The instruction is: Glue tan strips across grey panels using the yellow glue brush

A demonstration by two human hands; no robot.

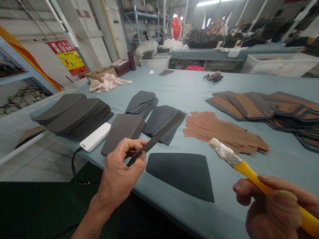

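1. The left hand (122,172) pinches a thin dark strip (159,136) by its near end, lifted edge-on above the counter (179,89).
2. The right hand (276,207) is closed around the yellow handle of a brush (239,162), its whitish bristles pointing up and left.
3. A dark wedge-shaped piece (181,174) lies flat on the counter between both hands.
4. Beyond it sit stacks of dark pieces (74,114), a fan of tan pieces (224,131), and a white device (95,136).

blue shelving (136,25), white wall (42,63), ceiling strip light (208,3)
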